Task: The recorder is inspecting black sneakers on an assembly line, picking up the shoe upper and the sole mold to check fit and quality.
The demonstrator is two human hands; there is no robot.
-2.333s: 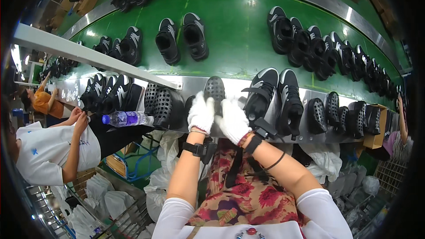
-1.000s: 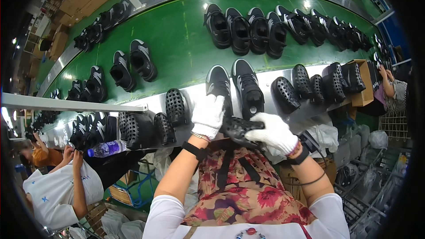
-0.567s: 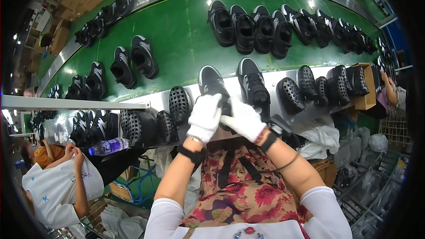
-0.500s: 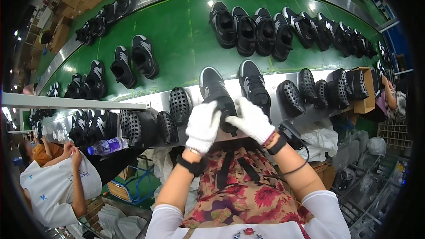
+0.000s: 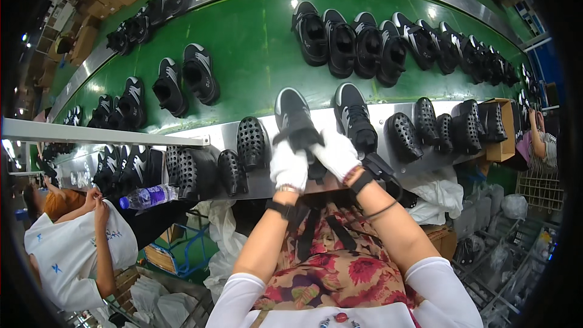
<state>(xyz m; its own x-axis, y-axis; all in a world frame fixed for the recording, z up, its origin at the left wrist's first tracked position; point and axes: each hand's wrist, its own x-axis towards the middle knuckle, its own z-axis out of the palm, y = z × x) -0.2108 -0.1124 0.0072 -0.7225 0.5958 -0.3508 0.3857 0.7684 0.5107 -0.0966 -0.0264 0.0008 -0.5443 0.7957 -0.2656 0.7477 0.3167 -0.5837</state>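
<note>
A black shoe (image 5: 292,104) with a grey toe lies in front of me on the metal ledge, its toe pointing away. My left hand (image 5: 289,167), in a white knitted glove, is closed on the near left side of the dark flap (image 5: 302,136) across its top. From the right, my gloved right hand (image 5: 336,155) grips the same flap, fingers bent over the shoe's opening. Both hands hide most of the heel. Just right of them stands a matching shoe (image 5: 354,115), its strap lying across its top, untouched.
Black perforated shoe forms (image 5: 251,143) line the ledge on both sides. Rows of shoes (image 5: 341,42) stand on the green conveyor (image 5: 243,54). A white rail (image 5: 103,133) juts in from the left, above a purple-labelled bottle (image 5: 149,197). A co-worker in white (image 5: 82,255) sits left.
Both hands have drawn closer together over the shoe, my right hand shifting left. The dark flap now shows raised between them. The view has shifted slightly.
</note>
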